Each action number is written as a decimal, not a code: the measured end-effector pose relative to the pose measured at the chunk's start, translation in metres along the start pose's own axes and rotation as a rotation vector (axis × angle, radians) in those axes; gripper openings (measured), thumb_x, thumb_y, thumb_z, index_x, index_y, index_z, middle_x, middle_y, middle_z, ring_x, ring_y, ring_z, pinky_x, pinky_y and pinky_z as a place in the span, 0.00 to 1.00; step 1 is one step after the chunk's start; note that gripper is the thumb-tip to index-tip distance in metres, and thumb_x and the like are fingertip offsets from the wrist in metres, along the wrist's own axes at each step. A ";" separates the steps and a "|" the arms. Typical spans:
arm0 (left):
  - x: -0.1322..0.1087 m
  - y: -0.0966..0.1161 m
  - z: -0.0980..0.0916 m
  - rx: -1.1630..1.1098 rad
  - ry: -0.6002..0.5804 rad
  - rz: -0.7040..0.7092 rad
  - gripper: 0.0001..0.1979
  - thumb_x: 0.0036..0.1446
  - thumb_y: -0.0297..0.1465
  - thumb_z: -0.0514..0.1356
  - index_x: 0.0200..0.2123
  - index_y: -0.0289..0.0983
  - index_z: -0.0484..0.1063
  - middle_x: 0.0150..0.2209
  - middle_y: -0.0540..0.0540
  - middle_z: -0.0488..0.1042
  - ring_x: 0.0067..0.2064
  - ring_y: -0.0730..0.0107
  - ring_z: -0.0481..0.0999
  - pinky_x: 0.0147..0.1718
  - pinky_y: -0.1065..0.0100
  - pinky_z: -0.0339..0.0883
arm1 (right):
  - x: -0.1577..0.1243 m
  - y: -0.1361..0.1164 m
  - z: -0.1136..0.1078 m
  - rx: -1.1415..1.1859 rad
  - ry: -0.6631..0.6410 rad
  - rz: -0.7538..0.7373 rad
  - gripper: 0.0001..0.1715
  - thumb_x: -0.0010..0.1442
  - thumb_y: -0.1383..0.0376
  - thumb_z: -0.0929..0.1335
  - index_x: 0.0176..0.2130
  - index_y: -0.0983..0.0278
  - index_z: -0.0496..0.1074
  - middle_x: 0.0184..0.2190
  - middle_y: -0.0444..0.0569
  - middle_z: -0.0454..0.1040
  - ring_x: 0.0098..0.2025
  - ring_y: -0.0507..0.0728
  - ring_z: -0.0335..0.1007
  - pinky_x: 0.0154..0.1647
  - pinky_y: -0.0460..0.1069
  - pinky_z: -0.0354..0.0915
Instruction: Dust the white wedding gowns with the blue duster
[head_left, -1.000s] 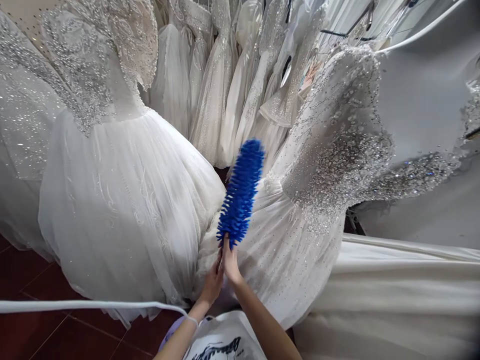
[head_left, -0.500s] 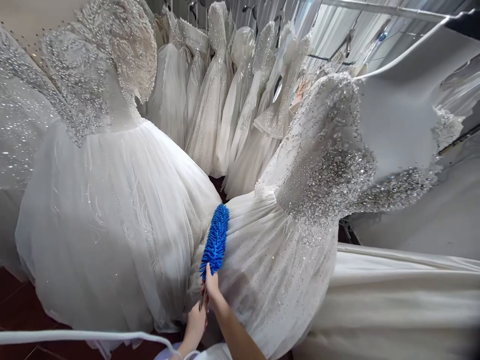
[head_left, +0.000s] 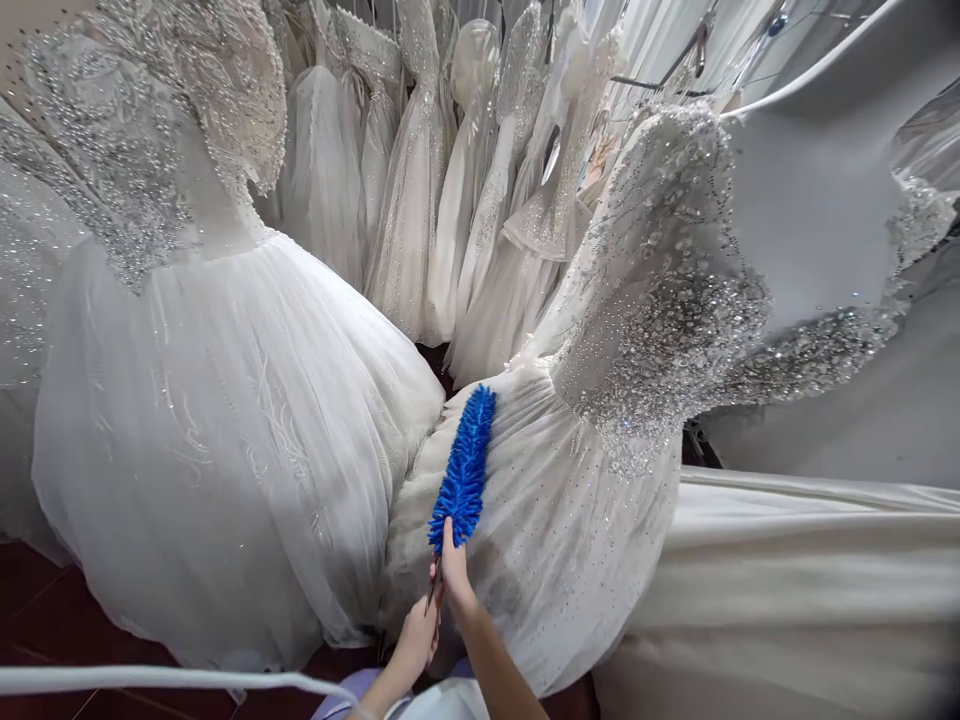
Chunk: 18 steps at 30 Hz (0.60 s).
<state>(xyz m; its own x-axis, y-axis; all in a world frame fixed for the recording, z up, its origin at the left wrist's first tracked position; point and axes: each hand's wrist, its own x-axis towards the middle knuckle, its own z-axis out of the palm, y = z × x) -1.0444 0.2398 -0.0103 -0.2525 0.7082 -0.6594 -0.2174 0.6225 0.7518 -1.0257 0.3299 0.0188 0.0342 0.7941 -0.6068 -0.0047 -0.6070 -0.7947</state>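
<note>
Both my hands hold a blue, shaggy duster (head_left: 466,465) by its thin dark handle. My right hand (head_left: 452,568) grips just under the fluffy head, thumb pointing up along it. Lower on the handle, my left hand (head_left: 418,632) has its fingers wrapped round. The duster's head lies over the skirt of a beaded white gown (head_left: 555,520) on a mannequin at right; whether it presses on the cloth I cannot tell. To the left stands a second white gown (head_left: 225,430) with a sequinned bodice and full tulle skirt.
Several pale dresses (head_left: 416,200) hang in a row at the back. White cloth (head_left: 787,580) drapes over something at right. A white curved band (head_left: 172,680) crosses the lower left, above the dark red tiled floor (head_left: 37,610).
The duster and both hands have shifted right, away from the left gown and further over the right gown's skirt. The view has moved slightly. Both hands keep their grip.
</note>
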 end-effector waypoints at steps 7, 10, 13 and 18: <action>-0.013 -0.011 -0.012 -0.047 0.180 0.048 0.39 0.35 0.73 0.39 0.19 0.42 0.60 0.09 0.56 0.58 0.12 0.74 0.58 0.14 0.69 0.50 | -0.017 -0.005 0.032 -0.115 -0.151 0.132 0.25 0.66 0.50 0.60 0.23 0.61 0.62 0.11 0.39 0.60 0.10 0.49 0.52 0.11 0.45 0.53; -0.021 0.014 -0.017 -0.080 0.133 0.180 0.35 0.44 0.69 0.45 0.21 0.41 0.61 0.09 0.57 0.58 0.12 0.75 0.57 0.15 0.70 0.50 | -0.031 -0.037 0.033 -0.027 -0.213 -0.017 0.25 0.60 0.45 0.65 0.24 0.60 0.62 0.13 0.39 0.61 0.12 0.49 0.55 0.13 0.45 0.55; -0.025 0.044 -0.013 -0.107 -0.008 0.258 0.35 0.43 0.69 0.46 0.21 0.42 0.61 0.08 0.58 0.55 0.12 0.77 0.53 0.15 0.69 0.45 | -0.038 -0.065 0.018 0.058 -0.157 -0.182 0.27 0.53 0.40 0.68 0.27 0.60 0.63 0.14 0.38 0.62 0.14 0.51 0.58 0.14 0.46 0.56; -0.019 0.051 0.004 -0.111 -0.267 0.005 0.39 0.33 0.73 0.48 0.24 0.41 0.63 0.11 0.59 0.57 0.12 0.79 0.53 0.13 0.72 0.45 | -0.021 -0.062 -0.020 0.020 -0.007 -0.163 0.26 0.55 0.41 0.66 0.29 0.60 0.65 0.13 0.38 0.62 0.13 0.52 0.59 0.13 0.47 0.56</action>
<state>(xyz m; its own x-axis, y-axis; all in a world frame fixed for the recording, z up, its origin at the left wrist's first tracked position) -1.0467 0.2593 0.0409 0.0000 0.7826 -0.6225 -0.3220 0.5894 0.7409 -1.0061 0.3500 0.0811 0.0291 0.8823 -0.4698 -0.0196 -0.4694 -0.8828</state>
